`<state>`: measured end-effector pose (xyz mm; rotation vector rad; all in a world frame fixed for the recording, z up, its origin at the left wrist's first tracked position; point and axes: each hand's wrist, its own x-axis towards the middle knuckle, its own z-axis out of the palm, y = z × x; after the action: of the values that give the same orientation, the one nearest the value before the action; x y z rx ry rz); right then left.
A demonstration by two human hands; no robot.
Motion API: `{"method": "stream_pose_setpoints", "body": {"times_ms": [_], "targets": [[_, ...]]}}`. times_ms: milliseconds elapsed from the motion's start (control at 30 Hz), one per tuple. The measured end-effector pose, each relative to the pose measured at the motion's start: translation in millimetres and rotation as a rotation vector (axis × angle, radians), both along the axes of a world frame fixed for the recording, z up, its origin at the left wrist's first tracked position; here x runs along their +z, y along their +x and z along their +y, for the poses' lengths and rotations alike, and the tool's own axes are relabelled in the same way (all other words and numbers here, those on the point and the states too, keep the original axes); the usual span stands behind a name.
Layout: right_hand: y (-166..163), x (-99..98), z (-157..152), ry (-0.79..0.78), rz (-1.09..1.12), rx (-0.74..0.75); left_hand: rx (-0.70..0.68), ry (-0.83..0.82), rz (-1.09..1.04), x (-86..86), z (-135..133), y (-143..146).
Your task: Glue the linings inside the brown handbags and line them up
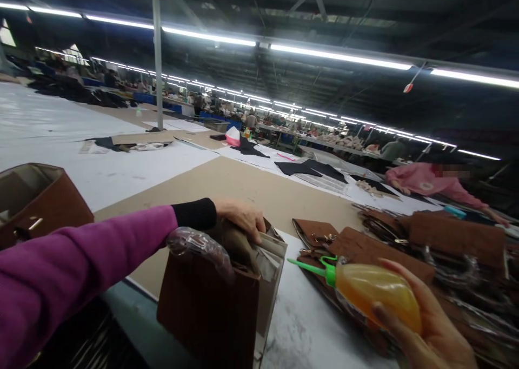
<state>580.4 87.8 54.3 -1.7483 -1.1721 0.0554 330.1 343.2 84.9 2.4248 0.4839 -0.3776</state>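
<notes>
A brown handbag (pixel 206 304) stands upright at the table's front edge, its beige lining showing at the top. My left hand (pixel 241 216) reaches over its opening, with the fingers bent down onto the lining's edge; some fingertips are hidden inside. The bag's handle (pixel 203 247) is wrapped in clear plastic. In my right hand (pixel 425 315) is a squeeze bottle (pixel 377 290) of amber liquid, probably glue, lying tilted with its long green nozzle pointing left toward the bag. My thumb and fingers wrap around the bottle's rounded base.
Another open brown bag (pixel 44 212) stands at left. Several brown bag pieces (pixel 381 252) with plastic-wrapped handles pile up at right. Black cut pieces (pixel 312 169) lie farther back, near a person in a pink top (pixel 430 179). A pole (pixel 158 60) rises behind the table.
</notes>
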Motion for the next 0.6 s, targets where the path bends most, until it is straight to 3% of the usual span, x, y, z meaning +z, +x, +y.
{"method": "stream_pose_setpoints", "body": {"times_ms": [100, 200, 600], "targets": [[0, -3.7, 3, -0.065, 0.098, 0.001, 0.006, -0.003, 0.003, -0.2, 1, 1], [-4, -3.1, 7, -0.028, 0.148, -0.018, 0.011, -0.016, -0.001, -0.5, 2, 2], [-6, -7.8, 10, 0.002, 0.068, 0.067, 0.011, -0.044, 0.005, -2.8, 4, 2]]}}
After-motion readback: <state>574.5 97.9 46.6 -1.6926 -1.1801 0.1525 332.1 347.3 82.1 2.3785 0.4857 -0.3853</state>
